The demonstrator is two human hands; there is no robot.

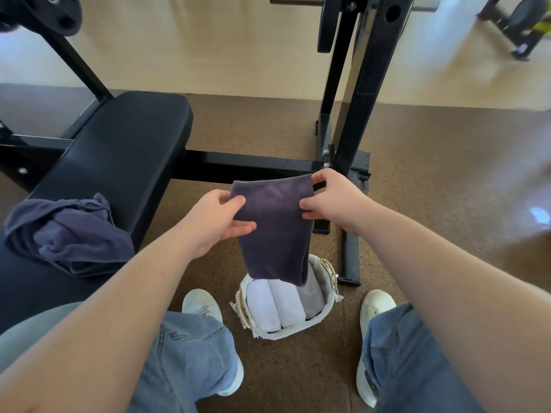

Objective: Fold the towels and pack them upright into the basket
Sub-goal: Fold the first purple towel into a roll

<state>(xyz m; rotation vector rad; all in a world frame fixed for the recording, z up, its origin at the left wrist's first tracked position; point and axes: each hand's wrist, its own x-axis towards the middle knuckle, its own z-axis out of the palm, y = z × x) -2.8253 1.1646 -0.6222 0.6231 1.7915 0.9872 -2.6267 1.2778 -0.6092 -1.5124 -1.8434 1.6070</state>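
The folded dark towel (274, 234) hangs lengthwise from both hands, its long axis running nearly straight down. Its lower, folded end sits over the far side of the basket (298, 333) on the floor between the person's shoes. Whether that end already touches what is inside cannot be told. The left hand (220, 222) pinches the towel's upper left edge, thumb on top and fingers (238, 229) curled beneath. The right hand (334, 201) pinches the upper right corner in the same way. The two hands are about equally near the basket, so the coming move looks like a plain vertical lowering into whatever room is left on the far right. The towel is soft, plush and limp and bows a little between the grips. It will likely need guiding to stand upright. The basket is woven with a pale cloth liner and holds two white towels (277, 302) standing side by side and a grey towel (313, 293) to their right. A crumpled bluish towel (68, 236) lies unfolded at the near left edge of the padded black surface (119, 150).
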